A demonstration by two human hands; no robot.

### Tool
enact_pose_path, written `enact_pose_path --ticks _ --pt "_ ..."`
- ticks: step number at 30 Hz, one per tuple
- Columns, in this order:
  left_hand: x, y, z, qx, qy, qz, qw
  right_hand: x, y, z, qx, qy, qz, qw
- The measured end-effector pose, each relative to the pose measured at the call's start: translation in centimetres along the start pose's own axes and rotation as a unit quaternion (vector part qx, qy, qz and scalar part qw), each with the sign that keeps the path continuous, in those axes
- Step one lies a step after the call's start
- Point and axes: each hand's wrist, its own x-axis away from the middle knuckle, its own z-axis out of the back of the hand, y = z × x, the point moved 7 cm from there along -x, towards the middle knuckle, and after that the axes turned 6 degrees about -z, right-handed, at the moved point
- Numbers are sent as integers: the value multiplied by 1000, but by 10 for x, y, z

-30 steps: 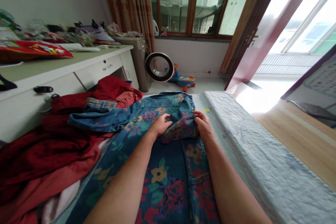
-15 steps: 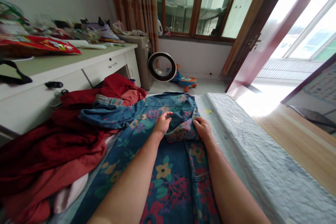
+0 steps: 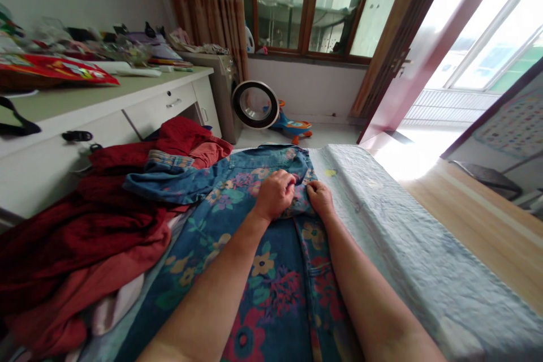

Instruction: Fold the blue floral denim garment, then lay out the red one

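A long blue denim dress [image 3: 271, 249] with a flower print lies spread on the bed, its collar end away from me. One sleeve [image 3: 169, 181] stretches out to the left, over a heap of red cloth. Near the collar end, my left hand [image 3: 275, 195] is closed, its fingers curled on a folded part of the dress. My right hand [image 3: 320, 198] pinches the dress at its right edge, just beside the left one. What lies under my left palm is hidden.
Red clothes [image 3: 123, 198] are heaped at the left. A pale quilted cover [image 3: 382, 232] spreads to the right. Beyond the bed stand a washing machine with its round door [image 3: 255, 104] open and a blue-orange ride-on toy [image 3: 292, 125]. A cluttered counter [image 3: 139, 86] runs along the left.
My left hand has moved slightly right and closed from loosely spread fingers, now over the folded fabric. The right hand still grips the edge. The view has shifted a little.
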Motion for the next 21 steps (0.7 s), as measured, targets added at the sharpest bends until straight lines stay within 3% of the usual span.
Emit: enact_pose_path --ticks 3,6,8,13,18,21 --pt "9 30 -36 -45 -192 -25 980 0 2 0 -23 0 -9 1000" --pt "30 28 -69 -96 -335 35 937 -1 3 0 -53 -2 -15 998" --pt "42 21 -83 -98 -396 65 911 0 5 2 -79 -8 -19 997" --pt "47 12 -88 -93 -434 81 892 0 17 10 -163 -19 -55 985" --pt "46 11 -88 -92 -440 86 889 1 31 18 -306 -52 -89 947" --pt "47 11 -90 -95 -443 85 887 5 37 25 -330 -48 -99 937"
